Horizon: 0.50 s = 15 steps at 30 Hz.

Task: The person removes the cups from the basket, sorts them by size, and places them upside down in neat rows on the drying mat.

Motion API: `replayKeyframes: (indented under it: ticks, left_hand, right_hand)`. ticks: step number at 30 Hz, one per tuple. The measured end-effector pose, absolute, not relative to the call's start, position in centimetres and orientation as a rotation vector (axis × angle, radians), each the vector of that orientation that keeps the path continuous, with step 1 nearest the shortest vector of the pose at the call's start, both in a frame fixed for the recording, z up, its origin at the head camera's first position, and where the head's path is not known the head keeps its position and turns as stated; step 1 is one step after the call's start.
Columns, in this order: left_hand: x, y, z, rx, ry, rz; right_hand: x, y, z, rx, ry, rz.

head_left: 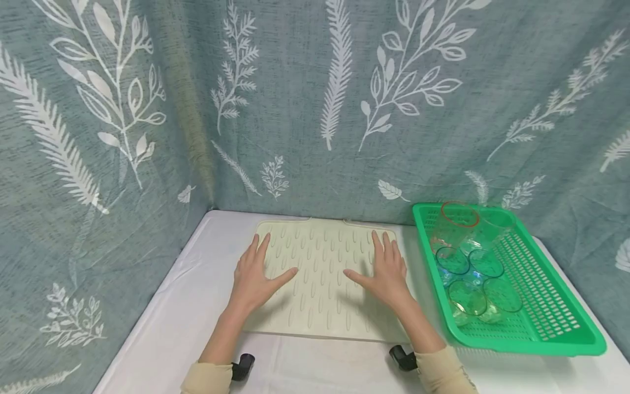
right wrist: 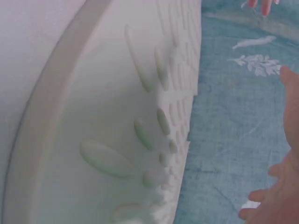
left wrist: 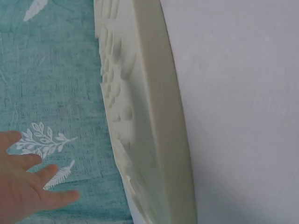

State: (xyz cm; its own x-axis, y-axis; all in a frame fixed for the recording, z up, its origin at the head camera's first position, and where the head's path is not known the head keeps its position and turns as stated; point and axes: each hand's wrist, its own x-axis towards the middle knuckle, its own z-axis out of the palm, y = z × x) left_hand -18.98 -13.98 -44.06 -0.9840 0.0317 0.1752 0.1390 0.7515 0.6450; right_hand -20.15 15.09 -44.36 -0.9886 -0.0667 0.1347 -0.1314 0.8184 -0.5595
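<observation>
A cream drying mat (head_left: 315, 284) with raised oval ridges lies flat on the white table. Over its left side is my left hand (head_left: 257, 279), fingers spread and thumb pointing inward. My right hand (head_left: 386, 276) mirrors it over the right side, fingers also spread. Neither hand holds anything. In the left wrist view the left hand (left wrist: 28, 182) shows its spread fingers beside the mat's thick edge (left wrist: 163, 116). The right wrist view has part of the right hand (right wrist: 280, 186) at the right, with the mat's ridged surface (right wrist: 107, 93) close by.
To the right stands a green plastic basket (head_left: 556, 284) holding several clear glasses, among them a red-rimmed glass (head_left: 455, 230), blue-rimmed glasses (head_left: 453, 262) and green-rimmed ones (head_left: 467, 298). A patterned blue-grey curtain (head_left: 305, 109) hangs behind and at both sides of the white table (head_left: 305, 364).
</observation>
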Motion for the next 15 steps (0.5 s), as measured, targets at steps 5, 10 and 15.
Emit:
replayKeyframes:
  ticks: [5, 10, 15]
  left_hand:
    - [-18.7, -13.9, -44.0, -0.128, -2.698, -1.288]
    - [-18.3, -13.8, -44.1, -0.116, -2.595, -1.495]
    - [-18.0, -13.6, -44.4, -0.092, -2.49, -1.736]
  right_hand:
    - [-19.9, 15.5, -44.2, 0.212, -2.745, 1.058]
    - [-19.3, 15.9, -43.6, 0.211, -2.646, 1.239]
    - [-18.4, 16.3, -42.3, 0.159, -2.62, 1.393]
